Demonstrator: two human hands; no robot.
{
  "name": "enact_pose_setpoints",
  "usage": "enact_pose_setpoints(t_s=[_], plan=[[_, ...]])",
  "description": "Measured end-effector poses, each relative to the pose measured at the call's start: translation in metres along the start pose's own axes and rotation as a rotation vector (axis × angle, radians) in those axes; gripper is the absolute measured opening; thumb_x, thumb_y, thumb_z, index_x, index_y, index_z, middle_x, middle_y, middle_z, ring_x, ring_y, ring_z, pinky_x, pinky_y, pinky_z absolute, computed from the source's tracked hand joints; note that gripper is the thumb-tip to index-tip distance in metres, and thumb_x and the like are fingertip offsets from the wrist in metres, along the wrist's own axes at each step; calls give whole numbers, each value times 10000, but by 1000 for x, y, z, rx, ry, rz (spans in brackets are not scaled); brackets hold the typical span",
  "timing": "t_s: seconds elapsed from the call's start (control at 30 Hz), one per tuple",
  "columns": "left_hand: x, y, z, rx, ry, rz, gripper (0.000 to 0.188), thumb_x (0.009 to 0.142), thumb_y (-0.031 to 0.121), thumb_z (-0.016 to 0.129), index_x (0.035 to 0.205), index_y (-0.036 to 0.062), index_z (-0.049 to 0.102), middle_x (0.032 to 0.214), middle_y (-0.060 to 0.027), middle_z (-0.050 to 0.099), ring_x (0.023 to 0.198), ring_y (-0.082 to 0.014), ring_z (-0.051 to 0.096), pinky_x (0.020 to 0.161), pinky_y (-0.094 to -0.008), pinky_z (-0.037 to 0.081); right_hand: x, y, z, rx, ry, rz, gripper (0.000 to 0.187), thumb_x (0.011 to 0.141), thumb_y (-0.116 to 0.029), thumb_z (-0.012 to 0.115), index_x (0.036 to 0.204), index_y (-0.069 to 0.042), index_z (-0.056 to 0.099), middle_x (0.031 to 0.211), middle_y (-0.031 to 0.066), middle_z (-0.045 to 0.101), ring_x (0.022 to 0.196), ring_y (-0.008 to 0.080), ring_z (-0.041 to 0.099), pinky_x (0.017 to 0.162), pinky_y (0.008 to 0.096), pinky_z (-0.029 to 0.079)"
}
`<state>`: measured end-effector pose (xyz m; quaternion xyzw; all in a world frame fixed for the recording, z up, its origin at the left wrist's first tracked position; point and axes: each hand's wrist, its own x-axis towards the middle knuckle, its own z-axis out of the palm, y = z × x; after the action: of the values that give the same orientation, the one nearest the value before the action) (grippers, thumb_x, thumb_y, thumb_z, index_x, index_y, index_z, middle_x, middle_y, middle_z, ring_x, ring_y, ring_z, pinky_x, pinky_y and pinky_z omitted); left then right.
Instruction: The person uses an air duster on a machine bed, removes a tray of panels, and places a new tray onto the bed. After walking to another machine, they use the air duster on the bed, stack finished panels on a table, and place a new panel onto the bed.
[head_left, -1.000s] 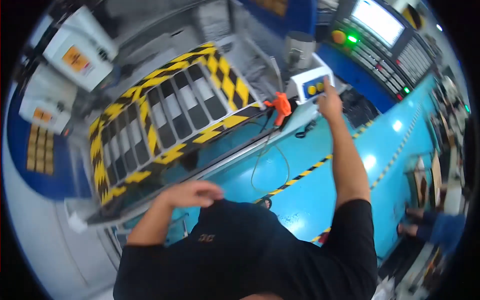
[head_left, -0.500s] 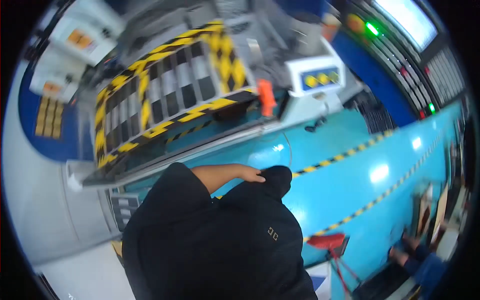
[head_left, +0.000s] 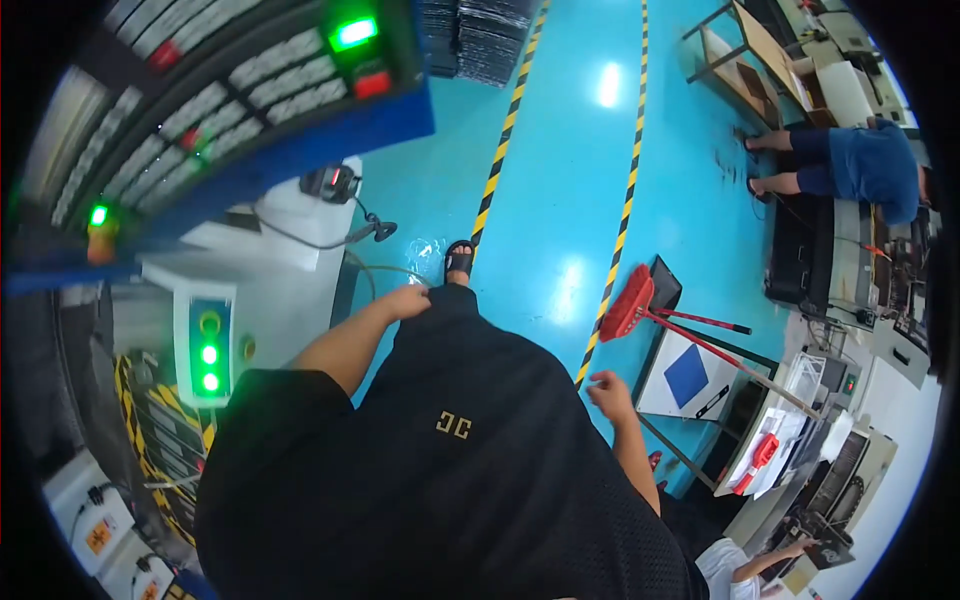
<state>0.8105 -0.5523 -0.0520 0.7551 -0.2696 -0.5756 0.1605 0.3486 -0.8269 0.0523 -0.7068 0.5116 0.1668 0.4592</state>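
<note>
My left hand [head_left: 408, 302] is at the front edge of my black clothing [head_left: 480, 370], its fingers curled together. Whether anything is in them is hidden. A thin hose [head_left: 385, 268] runs along the floor just beyond it. On the right, my right hand [head_left: 612, 397] hangs beside my body with its fingers loosely bent and apart, holding nothing I can see. Nearest to it are a red broom [head_left: 628, 303] and a white board with a blue diamond [head_left: 686, 375]. My foot in a black sandal [head_left: 459, 262] shows ahead on the turquoise floor.
At left, a control panel [head_left: 270, 85] with lit green buttons juts out above a white machine with a green-lit switch box [head_left: 209, 352]. Yellow-black tape [head_left: 500, 150] lines the floor. One person in blue [head_left: 872, 170] is at far right; another person's arm [head_left: 770, 560] shows lower right.
My view has swung to the right, away from the striped machine bed. The control panel is now at the left. My right hand, the broom head and the person in blue show more fully.
</note>
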Motion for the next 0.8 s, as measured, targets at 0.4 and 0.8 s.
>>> enact_pose_setpoints(t_s=[0.4, 0.8], plan=[[87, 94, -98, -332, 92, -182, 481, 905, 390, 634, 1227, 33, 652, 1068, -138, 710, 952, -256, 675, 828, -383, 526, 126, -16, -105, 170, -176, 441, 291, 783, -11, 670, 1069, 7, 618, 727, 76, 633, 577, 183, 619, 522, 327, 528], [224, 353, -97, -749, -81, -506, 510, 919, 501, 544, 1294, 159, 599, 1220, -107, 642, 1104, -299, 603, 904, -514, 462, 459, -35, -460, 129, -173, 188, 279, 772, 33, 604, 1048, -7, 612, 762, 75, 615, 561, 153, 579, 486, 306, 482]])
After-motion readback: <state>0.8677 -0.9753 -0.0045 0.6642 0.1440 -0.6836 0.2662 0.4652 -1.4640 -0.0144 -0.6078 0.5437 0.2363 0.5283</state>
